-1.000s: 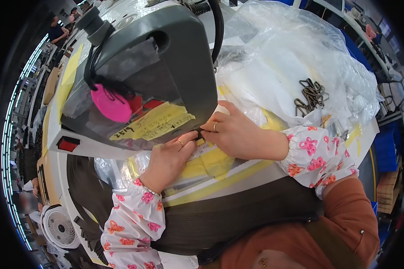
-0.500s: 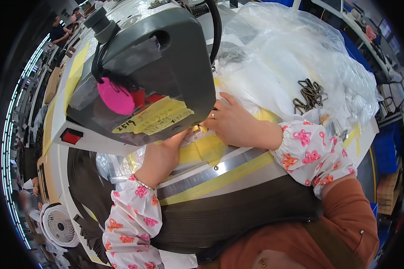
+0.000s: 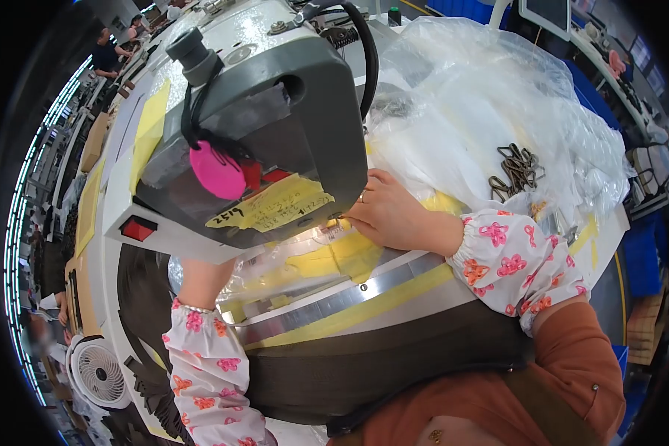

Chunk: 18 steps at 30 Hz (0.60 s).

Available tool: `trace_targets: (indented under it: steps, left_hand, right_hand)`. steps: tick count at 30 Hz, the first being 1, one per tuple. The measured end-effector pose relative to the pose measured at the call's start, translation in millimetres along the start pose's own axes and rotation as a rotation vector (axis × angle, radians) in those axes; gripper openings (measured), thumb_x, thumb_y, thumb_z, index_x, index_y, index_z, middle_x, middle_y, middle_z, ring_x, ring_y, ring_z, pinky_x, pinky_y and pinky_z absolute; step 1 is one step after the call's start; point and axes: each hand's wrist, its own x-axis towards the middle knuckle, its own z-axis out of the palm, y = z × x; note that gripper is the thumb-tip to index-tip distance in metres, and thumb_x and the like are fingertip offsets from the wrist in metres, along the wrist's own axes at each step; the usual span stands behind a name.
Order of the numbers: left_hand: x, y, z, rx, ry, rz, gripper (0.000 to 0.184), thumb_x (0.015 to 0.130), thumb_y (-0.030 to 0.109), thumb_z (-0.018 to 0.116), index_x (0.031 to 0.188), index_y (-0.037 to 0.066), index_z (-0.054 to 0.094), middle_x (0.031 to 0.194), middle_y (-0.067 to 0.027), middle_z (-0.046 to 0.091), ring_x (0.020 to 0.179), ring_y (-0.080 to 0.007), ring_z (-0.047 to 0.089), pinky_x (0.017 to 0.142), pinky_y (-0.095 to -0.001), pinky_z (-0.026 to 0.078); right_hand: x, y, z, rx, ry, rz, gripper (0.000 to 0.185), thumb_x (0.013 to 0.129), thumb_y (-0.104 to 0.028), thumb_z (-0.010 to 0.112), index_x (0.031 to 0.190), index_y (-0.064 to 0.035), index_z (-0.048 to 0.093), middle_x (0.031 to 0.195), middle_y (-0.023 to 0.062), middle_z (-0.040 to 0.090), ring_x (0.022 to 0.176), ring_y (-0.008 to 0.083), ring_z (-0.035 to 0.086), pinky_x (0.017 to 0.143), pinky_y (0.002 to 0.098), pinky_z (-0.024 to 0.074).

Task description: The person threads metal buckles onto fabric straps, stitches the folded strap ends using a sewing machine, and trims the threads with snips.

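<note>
The grey head of a sewing machine (image 3: 267, 149) stands over the work area, with a pink tag (image 3: 217, 171) hanging from it. My right hand (image 3: 395, 212) is close beside its lower right corner, a ring on one finger. Its fingertips draw together at the machine's lower edge; what they pinch is too small to name. Of my left hand (image 3: 207, 276), only the wrist and lower part show; the machine hides its fingers. Yellow tape (image 3: 334, 256) covers the bed below the head. A metal ruler strip (image 3: 357, 291) runs along the front.
A bundle of dark straps (image 3: 394, 342) lies across my lap and more hang at the left. Clear plastic bags (image 3: 453, 97) spread at the back right, with several bronze-coloured metal hooks (image 3: 519, 171) on them. A white fan (image 3: 100, 374) stands lower left. Other people work far left.
My left hand has moved left, away from the taped bed and behind the machine head. My right hand stays near the machine's corner. The whole view has shifted slightly.
</note>
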Motion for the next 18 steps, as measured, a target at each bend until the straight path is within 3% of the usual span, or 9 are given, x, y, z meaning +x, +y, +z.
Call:
trace_targets:
  steps: [4,7,8,10,13,16,18]
  left_hand:
    - [-26.4,-61.9,-13.5,0.072,-0.201,-0.197,0.024,0.069,0.014,0.067,0.091,0.004,0.064,0.084,-0.0124,0.062,0.076,-0.0319,0.059,0.07,-0.0372,0.046]
    - [-25.8,-77.0,-40.4,-0.592,-0.385,-0.343,0.021,0.073,0.009,0.065,0.093,0.001,0.063,0.085,-0.0106,0.063,0.078,-0.0245,0.06,0.07,-0.0329,0.047]
    - [-27.0,-74.1,-50.4,-0.888,-0.516,-0.597,0.018,0.077,0.003,0.061,0.093,-0.003,0.062,0.09,-0.0093,0.063,0.081,-0.0169,0.06,0.073,-0.0296,0.046]
    - [-26.0,-83.8,-61.0,-0.823,-0.753,-0.6,0.018,0.077,-0.001,0.061,0.094,-0.006,0.06,0.091,-0.0083,0.063,0.085,-0.0137,0.058,0.074,-0.0288,0.046]
    - [-33.9,-80.4,-32.9,-0.826,-0.364,-0.608,0.02,0.074,-0.002,0.064,0.093,-0.006,0.06,0.088,-0.008,0.064,0.082,-0.0154,0.059,0.075,-0.0295,0.046]
    - [-42.8,-92.8,-9.6,-0.326,-0.146,-0.398,0.022,0.074,0.003,0.064,0.094,-0.002,0.06,0.086,-0.0196,0.063,0.082,-0.0344,0.061,0.073,-0.0361,0.047]
    - [-50.3,-103.3,-6.8,-0.094,-0.129,-0.635,0.019,0.078,0.007,0.06,0.095,0.0,0.061,0.084,-0.0224,0.062,0.083,-0.0391,0.059,0.071,-0.0413,0.047]
  right_hand:
    - [4.3,-1.9,-4.2,-0.035,-0.056,-0.032,0.021,0.075,-0.016,0.06,0.093,-0.0054,0.062,0.104,0.0028,0.06,0.098,0.0203,0.053,0.085,0.0347,0.042]
    - [5.5,-1.4,-9.2,-0.073,-0.128,-0.112,0.015,0.077,-0.016,0.06,0.084,-0.0032,0.06,0.076,0.0083,0.056,0.082,0.0229,0.054,0.076,0.0347,0.0441]
    - [3.1,-1.1,-10.1,-0.133,-0.102,-0.195,0.016,0.077,-0.016,0.06,0.085,-0.0027,0.059,0.077,0.0089,0.056,0.081,0.0227,0.054,0.075,0.0346,0.0444]
    - [-4.7,-0.1,-10.4,-0.25,-0.053,-0.363,0.018,0.077,-0.016,0.059,0.087,-0.0016,0.057,0.081,0.01,0.055,0.079,0.0222,0.055,0.073,0.0342,0.0451]
    - [-3.2,8.0,-0.9,-0.129,0.036,-0.346,0.018,0.077,-0.017,0.057,0.087,-0.001,0.056,0.086,0.0111,0.054,0.079,0.0224,0.056,0.069,0.0327,0.0456]
    - [9.8,-25.5,5.7,-0.104,0.134,-0.484,0.016,0.078,-0.016,0.053,0.084,-0.0011,0.055,0.083,0.0102,0.053,0.077,0.0223,0.055,0.066,0.0318,0.0453]
    - [25.4,-62.9,15.1,-0.02,0.02,-0.467,0.012,0.074,-0.012,0.052,0.075,-0.0005,0.055,0.08,0.0094,0.052,0.076,0.0208,0.054,0.067,0.0311,0.0447]
